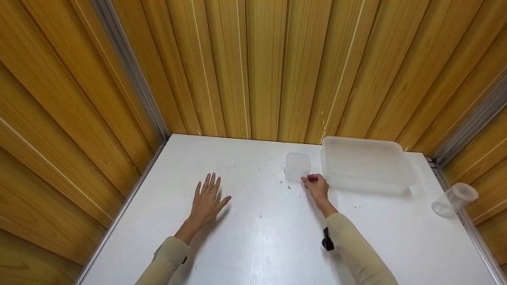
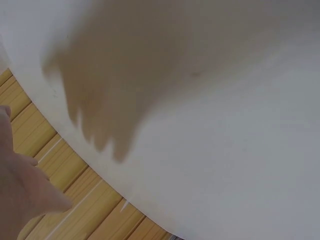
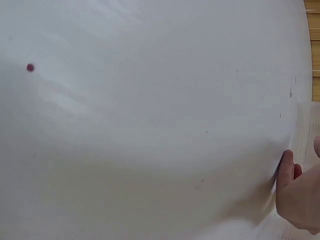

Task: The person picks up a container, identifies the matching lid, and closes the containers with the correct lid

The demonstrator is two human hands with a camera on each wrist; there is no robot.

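Observation:
My right hand (image 1: 318, 189) is at the lower right corner of a small translucent container (image 1: 298, 164). Its fingers are curled around a small dark red object (image 1: 313, 177), mostly hidden, whose kind I cannot tell. In the right wrist view the same hand (image 3: 300, 195) shows at the right edge, its fingertips beside clear plastic. My left hand (image 1: 206, 202) is spread over the white table (image 1: 253, 245), fingers straight and holding nothing. The left wrist view catches only part of that hand (image 2: 27, 192), with its shadow cast on the tabletop.
A large translucent bin (image 1: 364, 162) stands at the back right, close beside the small container. Farther right is a clear cylindrical jar (image 1: 453, 200) near the table edge. Small dark specks (image 1: 288, 187) dot the tabletop. Wood-patterned walls (image 1: 265, 71) enclose the back and sides.

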